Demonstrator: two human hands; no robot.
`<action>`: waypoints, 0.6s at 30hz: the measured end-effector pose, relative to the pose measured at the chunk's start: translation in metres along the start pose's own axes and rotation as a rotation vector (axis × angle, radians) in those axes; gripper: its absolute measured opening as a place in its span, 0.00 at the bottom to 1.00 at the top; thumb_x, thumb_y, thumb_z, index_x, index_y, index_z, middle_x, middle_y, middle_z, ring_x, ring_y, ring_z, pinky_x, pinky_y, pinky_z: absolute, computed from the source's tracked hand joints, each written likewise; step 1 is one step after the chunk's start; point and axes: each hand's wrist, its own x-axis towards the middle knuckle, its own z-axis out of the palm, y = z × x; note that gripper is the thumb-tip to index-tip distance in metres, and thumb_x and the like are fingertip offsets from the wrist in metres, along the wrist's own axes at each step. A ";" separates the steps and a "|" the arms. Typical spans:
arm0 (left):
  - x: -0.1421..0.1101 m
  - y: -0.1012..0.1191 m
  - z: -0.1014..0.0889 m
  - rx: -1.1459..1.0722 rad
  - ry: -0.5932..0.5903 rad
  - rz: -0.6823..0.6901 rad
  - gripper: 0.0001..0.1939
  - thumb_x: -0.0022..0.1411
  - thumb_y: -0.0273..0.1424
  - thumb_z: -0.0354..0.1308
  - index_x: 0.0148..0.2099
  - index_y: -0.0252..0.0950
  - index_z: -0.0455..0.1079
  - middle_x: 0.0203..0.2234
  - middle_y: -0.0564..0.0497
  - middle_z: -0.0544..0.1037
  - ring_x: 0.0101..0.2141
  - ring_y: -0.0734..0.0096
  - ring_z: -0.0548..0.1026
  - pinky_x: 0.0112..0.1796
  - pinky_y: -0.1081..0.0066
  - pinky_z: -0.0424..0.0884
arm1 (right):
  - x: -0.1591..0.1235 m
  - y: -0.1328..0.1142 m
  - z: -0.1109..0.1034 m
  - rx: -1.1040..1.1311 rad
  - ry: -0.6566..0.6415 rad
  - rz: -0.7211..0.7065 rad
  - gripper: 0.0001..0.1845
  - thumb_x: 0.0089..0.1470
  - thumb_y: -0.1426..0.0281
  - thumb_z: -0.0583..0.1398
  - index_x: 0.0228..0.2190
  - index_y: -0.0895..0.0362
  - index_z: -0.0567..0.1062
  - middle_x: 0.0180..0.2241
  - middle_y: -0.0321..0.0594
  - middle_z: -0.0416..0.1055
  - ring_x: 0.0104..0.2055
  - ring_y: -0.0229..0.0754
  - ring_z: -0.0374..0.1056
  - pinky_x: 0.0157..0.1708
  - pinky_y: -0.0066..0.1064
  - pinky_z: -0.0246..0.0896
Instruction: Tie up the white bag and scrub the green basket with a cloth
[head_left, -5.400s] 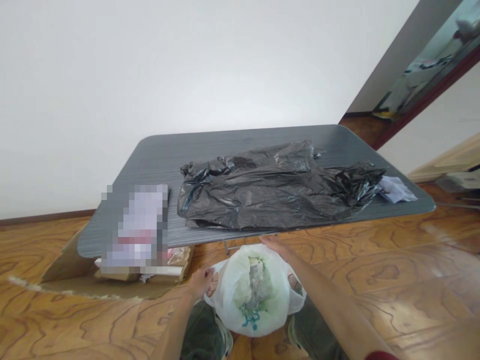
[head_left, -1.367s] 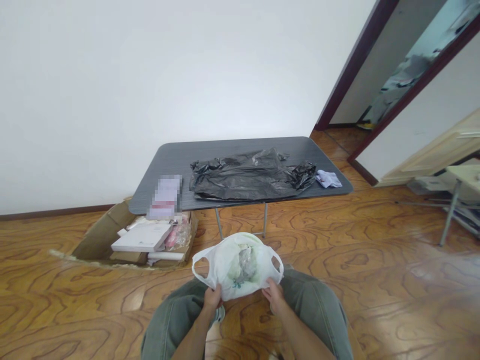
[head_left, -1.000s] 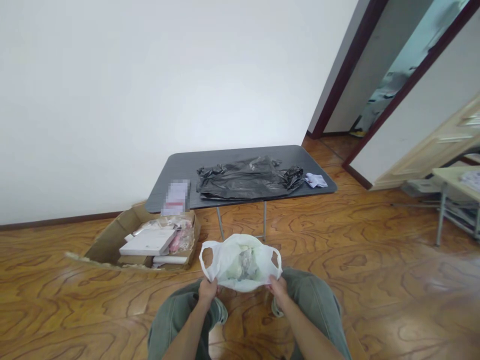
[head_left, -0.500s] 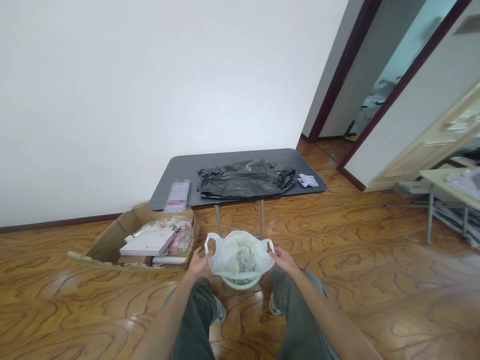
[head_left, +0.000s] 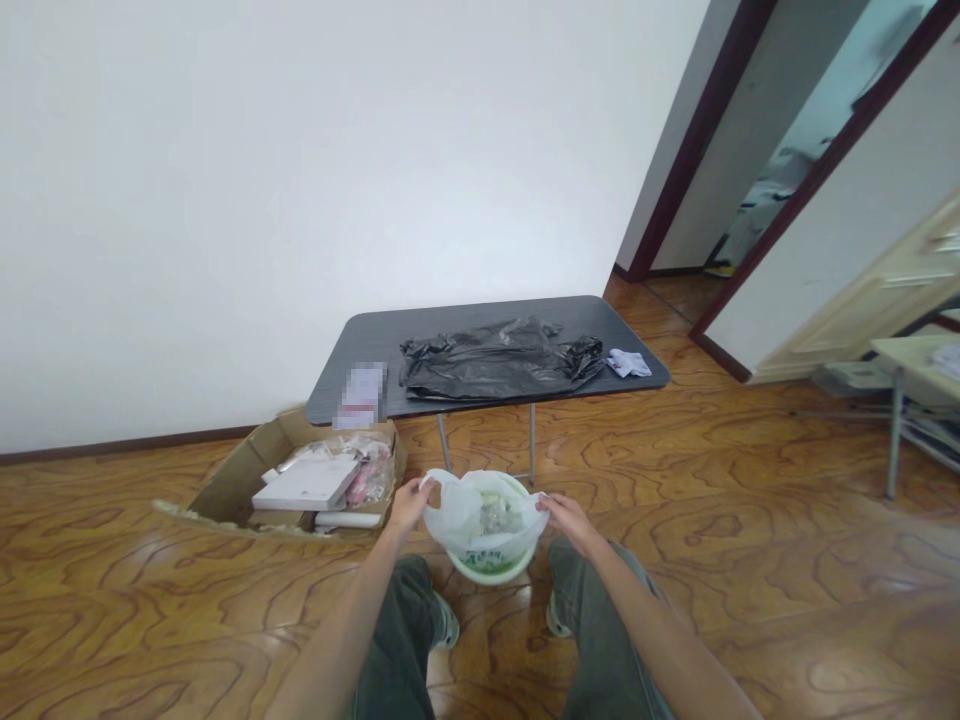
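Note:
A thin white plastic bag (head_left: 463,520) with green print lies spread inside a round pale green bin (head_left: 487,577) on the floor between my feet. Crumpled, clear-looking rubbish (head_left: 496,516) shows in the bag's mouth. My left hand (head_left: 409,504) is closed on the bag's left handle. On the opposite side my right hand (head_left: 566,516) pinches the right handle. The bag's upper edge stands off the bin's rim, and the green rim shows at the back and front.
Behind the bin stands a dark folding table (head_left: 442,322) with a crumpled black plastic bag (head_left: 495,362), a folded white cloth (head_left: 628,363) and a blurred packet (head_left: 362,395). An open cardboard box (head_left: 251,467) sits at left. A pale table (head_left: 911,365) is at far right.
Both hands have drawn the bag's handles up and slightly inward. The bag's front has come away from the bin's front rim, showing more of the rim and the green print.

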 end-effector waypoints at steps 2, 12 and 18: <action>0.000 0.009 -0.010 -0.021 0.005 0.041 0.26 0.61 0.58 0.64 0.30 0.39 0.75 0.24 0.51 0.78 0.33 0.60 0.79 0.39 0.66 0.73 | -0.004 -0.007 0.002 0.029 -0.022 -0.047 0.40 0.30 0.34 0.76 0.28 0.57 0.83 0.38 0.46 0.84 0.46 0.48 0.77 0.50 0.36 0.73; -0.034 0.035 -0.040 -0.128 0.016 0.135 0.38 0.53 0.72 0.60 0.35 0.39 0.75 0.23 0.52 0.76 0.28 0.62 0.75 0.32 0.66 0.72 | -0.032 -0.064 0.025 0.012 0.000 -0.247 0.39 0.39 0.31 0.69 0.29 0.56 0.79 0.23 0.35 0.72 0.32 0.40 0.67 0.40 0.32 0.59; -0.049 0.031 -0.050 -0.127 0.080 0.116 0.41 0.48 0.76 0.59 0.35 0.41 0.72 0.18 0.55 0.71 0.23 0.63 0.74 0.29 0.65 0.70 | -0.054 -0.095 0.050 0.008 -0.027 -0.324 0.38 0.42 0.34 0.70 0.33 0.57 0.81 0.26 0.37 0.77 0.34 0.41 0.71 0.40 0.32 0.61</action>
